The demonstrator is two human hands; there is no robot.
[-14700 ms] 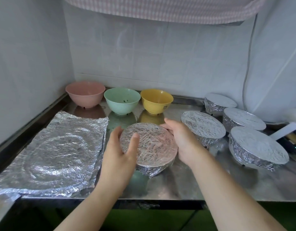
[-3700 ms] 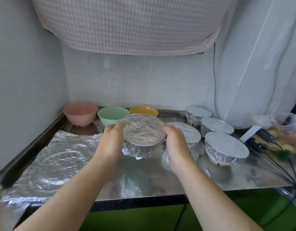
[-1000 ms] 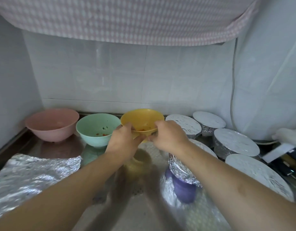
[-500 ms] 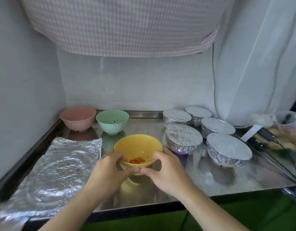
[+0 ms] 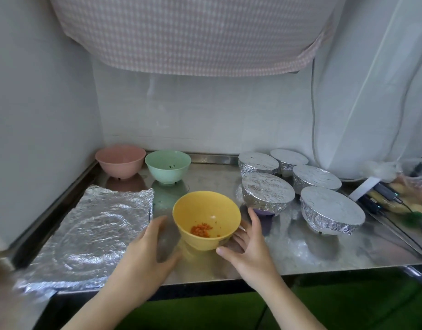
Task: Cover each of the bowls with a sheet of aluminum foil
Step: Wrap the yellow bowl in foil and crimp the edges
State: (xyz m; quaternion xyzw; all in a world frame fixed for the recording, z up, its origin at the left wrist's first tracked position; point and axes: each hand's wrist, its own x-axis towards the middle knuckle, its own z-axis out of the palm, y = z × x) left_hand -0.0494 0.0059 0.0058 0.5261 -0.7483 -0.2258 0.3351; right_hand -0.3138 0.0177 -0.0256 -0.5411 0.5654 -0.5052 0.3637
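We have the yellow bowl [image 5: 206, 220] upright on the steel counter [image 5: 300, 248], near the front edge, mouth up, with a few orange bits in its bottom. Our left hand [image 5: 145, 253] and right hand [image 5: 250, 244] flank it with fingers spread and relaxed — gripping nothing; the right fingertips look to be just touching its wall, the left is blurred and a little apart.

The bowl looks light, rigid plastic, smooth enough to slide on steel, so we would steady it by the rim or lower wall.

The foil [image 5: 86, 234] lies flat just left of it, long axis running from front to back, crinkled and thin. It will tear or crease easily — we would lift it by two corners.

The pink bowl [image 5: 120, 160] and green bowl [image 5: 167, 165] wait uncovered at the back; five wrapped bowls [image 5: 267, 194] stand right.
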